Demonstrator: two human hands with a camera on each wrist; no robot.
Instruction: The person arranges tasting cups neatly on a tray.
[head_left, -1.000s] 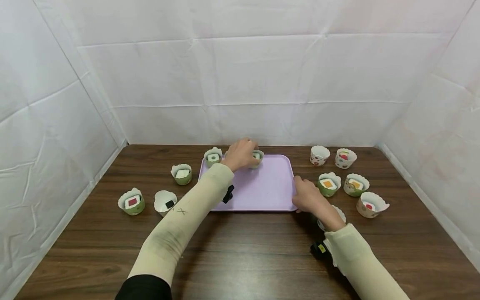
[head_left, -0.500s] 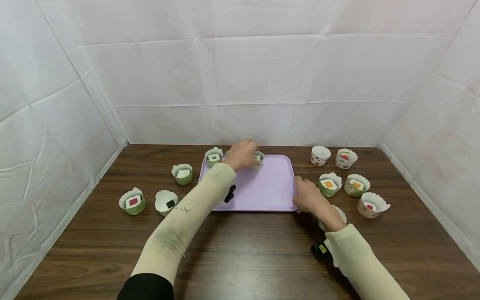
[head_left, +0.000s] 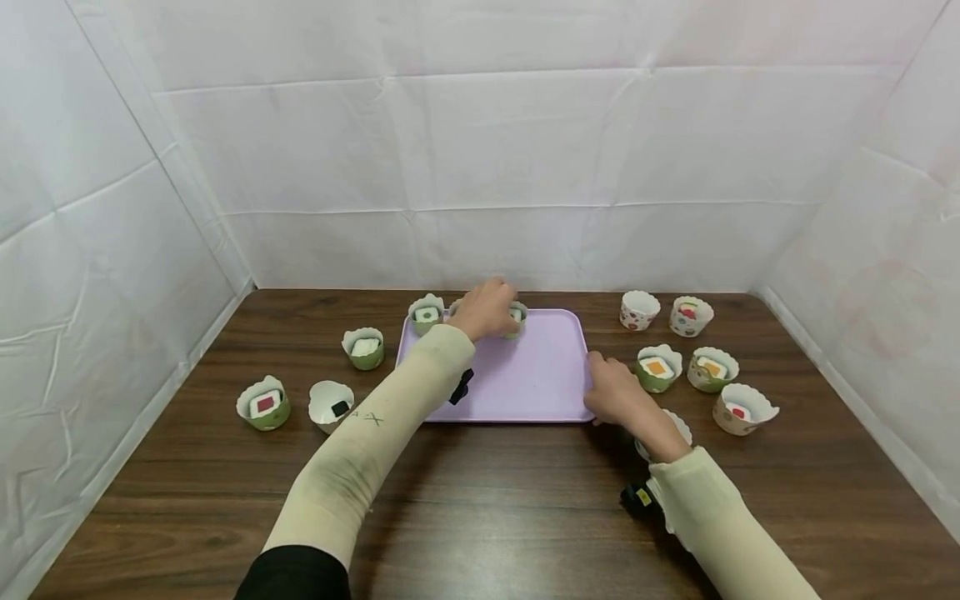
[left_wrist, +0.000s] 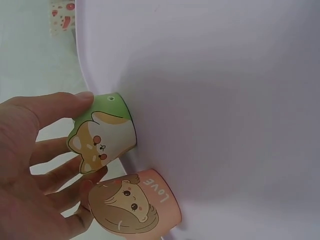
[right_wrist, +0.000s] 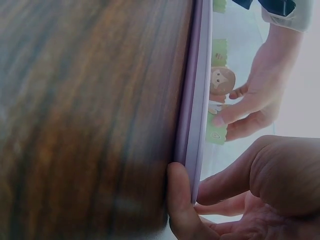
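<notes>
A lavender tray (head_left: pixel 536 387) lies on the wooden table. My left hand (head_left: pixel 483 310) is over its far edge, gripping a green paper baking cup (left_wrist: pixel 112 125) with a dog face, thumb on one side and fingers behind. Beside that cup stands a pink baking cup (left_wrist: pixel 155 202) with a cartoon girl, touched by the lower fingers. A further green cup (head_left: pixel 426 313), with a white piece inside, is at the tray's far left corner. My right hand (head_left: pixel 618 393) pinches the tray's near right corner; in the right wrist view the thumb and fingers (right_wrist: pixel 180 192) are around the rim.
Left of the tray are a green cup (head_left: pixel 365 348), another green cup (head_left: pixel 263 403) and a white cup (head_left: pixel 326 400) holding a black-topped piece. Several filled cups (head_left: pixel 712 369) stand at the right, one partly behind my right wrist. White sheeting (head_left: pixel 480 167) surrounds the table.
</notes>
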